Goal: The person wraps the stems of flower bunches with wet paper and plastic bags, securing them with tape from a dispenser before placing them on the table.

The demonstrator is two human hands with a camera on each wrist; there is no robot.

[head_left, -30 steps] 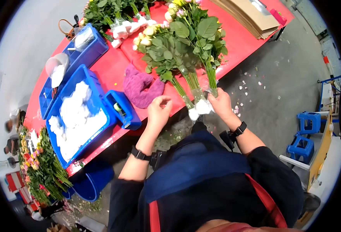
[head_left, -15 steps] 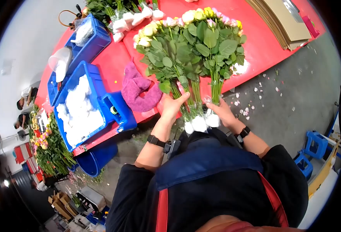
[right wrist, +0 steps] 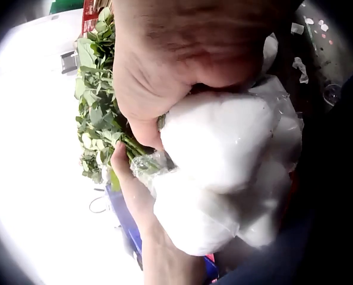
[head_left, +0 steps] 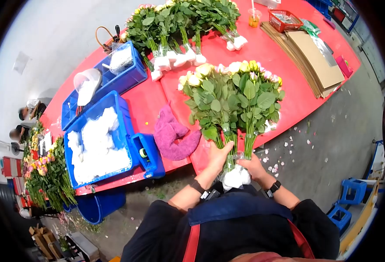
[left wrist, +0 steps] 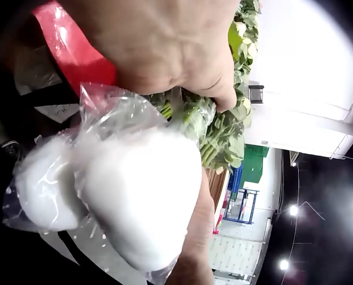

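Bunches of roses [head_left: 236, 102], with pale yellow and pink heads and leafy green stems, lie side by side over the table's front edge. White cotton wads [head_left: 236, 179] in clear plastic wrap their stem ends, close to the apron. My left hand [head_left: 219, 156] grips the stems from the left, thumb across the top. From the right, my right hand [head_left: 254, 167] grips the stems just above the wads; its palm side is hidden. In the right wrist view, the wads [right wrist: 218, 142] bulge below that hand, pressed together.
The red-covered table [head_left: 299, 105] holds a blue bin [head_left: 124, 109] of white cotton, a purple towel [head_left: 175, 133] and a divided blue tray [head_left: 131, 81]. More wrapped rose bunches [head_left: 166, 30] lie at the back, with cardboard sheets [head_left: 314, 61] to the right.
The left hand has come from beside the towel onto the stems. The right-hand bunch has been drawn in against the others, stem ends together. The head view has shifted, showing more of the table's back.
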